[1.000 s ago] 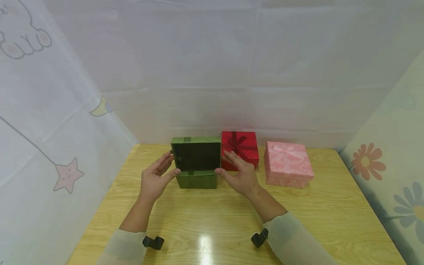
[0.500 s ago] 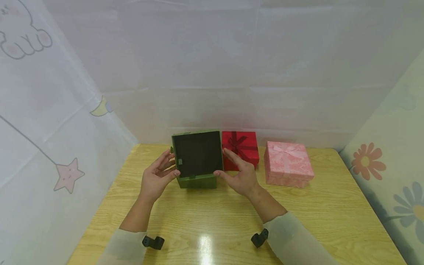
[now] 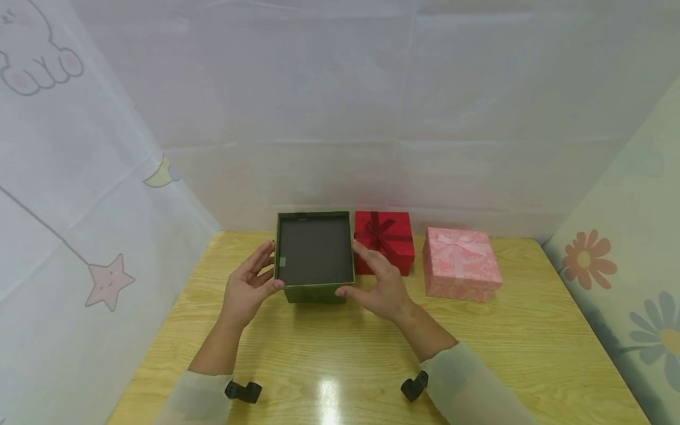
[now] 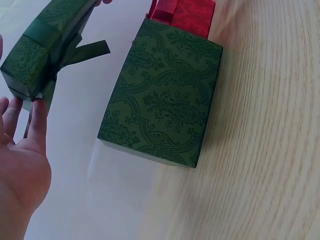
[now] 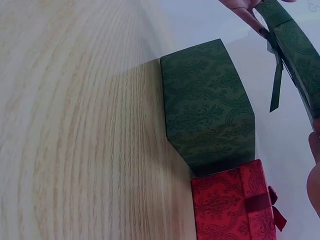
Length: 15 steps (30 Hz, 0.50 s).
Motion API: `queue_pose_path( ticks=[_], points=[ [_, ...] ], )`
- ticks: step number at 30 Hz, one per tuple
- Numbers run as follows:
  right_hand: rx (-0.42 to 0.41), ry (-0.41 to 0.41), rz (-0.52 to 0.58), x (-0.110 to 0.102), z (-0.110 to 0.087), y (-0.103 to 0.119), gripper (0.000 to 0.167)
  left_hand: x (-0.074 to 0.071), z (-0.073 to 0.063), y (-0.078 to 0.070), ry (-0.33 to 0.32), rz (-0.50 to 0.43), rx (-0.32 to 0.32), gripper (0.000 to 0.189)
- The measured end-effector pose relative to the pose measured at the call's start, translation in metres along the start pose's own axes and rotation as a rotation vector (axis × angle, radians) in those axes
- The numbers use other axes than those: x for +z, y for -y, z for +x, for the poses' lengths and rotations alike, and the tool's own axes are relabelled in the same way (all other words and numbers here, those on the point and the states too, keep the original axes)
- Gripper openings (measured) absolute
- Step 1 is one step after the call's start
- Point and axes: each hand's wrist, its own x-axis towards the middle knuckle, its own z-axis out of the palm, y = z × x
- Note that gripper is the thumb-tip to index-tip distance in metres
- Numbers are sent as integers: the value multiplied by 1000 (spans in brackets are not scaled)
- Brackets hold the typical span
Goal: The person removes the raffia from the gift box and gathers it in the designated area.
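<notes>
A green gift box lid is held upside down over its box, the dark inside facing up in the head view. My left hand grips its left side, thumb at the front corner. The right side is held by my right hand, with its thumb near the front corner. Below stands the green patterned box base, apart from the lid in the left wrist view. A green ribbon hangs from the lid's underside in the right wrist view. The inside of the base is hidden in the head view.
A red gift box with a dark red bow stands right beside the green base. Farther right is a pink gift box with a pink bow. The wooden table meets a white cloth backdrop behind the boxes.
The lid has tipped back from steeply tilted to nearly level, so its inside turns upward. Both hands stay around its sides with little shift. The red and pink boxes stay put.
</notes>
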Motion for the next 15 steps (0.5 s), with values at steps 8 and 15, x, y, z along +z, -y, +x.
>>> queue_pose_path(
  ticks=[8, 15],
  points=[
    [-13, 16, 0, 5, -2, 1, 98, -4, -3, 1, 48, 8, 9, 92],
    [14, 24, -45, 13, -3, 1, 91, -5, -6, 0, 19, 63, -20, 91]
  ],
)
